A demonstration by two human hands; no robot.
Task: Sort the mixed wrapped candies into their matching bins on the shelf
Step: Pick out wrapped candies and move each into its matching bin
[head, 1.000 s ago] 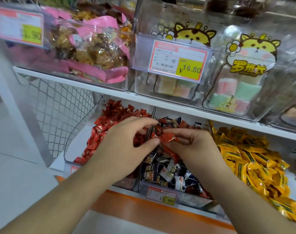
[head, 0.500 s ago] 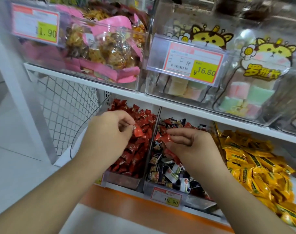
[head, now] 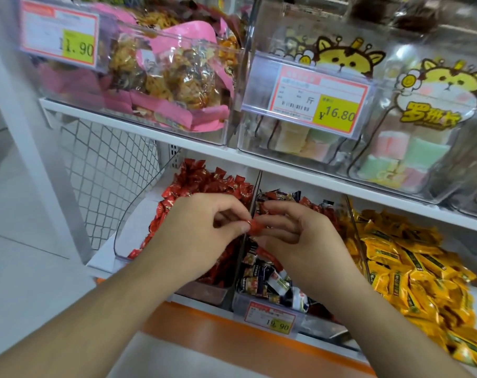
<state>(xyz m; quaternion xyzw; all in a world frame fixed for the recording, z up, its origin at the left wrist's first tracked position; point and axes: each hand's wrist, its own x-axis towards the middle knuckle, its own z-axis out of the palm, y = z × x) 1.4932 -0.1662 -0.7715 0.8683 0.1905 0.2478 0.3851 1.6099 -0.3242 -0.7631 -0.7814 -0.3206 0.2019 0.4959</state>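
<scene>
My left hand [head: 201, 230] and my right hand [head: 300, 241] meet over the clear divider [head: 255, 186] between two bins on the lower shelf. A red wrapped candy [head: 256, 227] is pinched between my left thumb and my right fingertips. More red wrappers [head: 264, 252] peek out under my right palm. The left bin [head: 128, 227] holds a pile of red candies [head: 204, 178]. The middle bin holds dark and white wrapped candies [head: 259, 285] with a few red ones mixed in at the back [head: 310, 204]. The right section holds yellow wrapped candies [head: 409, 263].
A price tag [head: 272, 319] hangs on the middle bin's front. The upper shelf [head: 193, 145] carries clear bins of pink-wrapped cookies [head: 163, 77] and pastel marshmallows [head: 395, 154]. A wire mesh panel [head: 103, 165] closes the left side. An orange shelf edge [head: 193, 326] runs below.
My left hand dropped a red candy over the red bin, then came back right to my right hand and pinched another red candy there. The view shifted slightly.
</scene>
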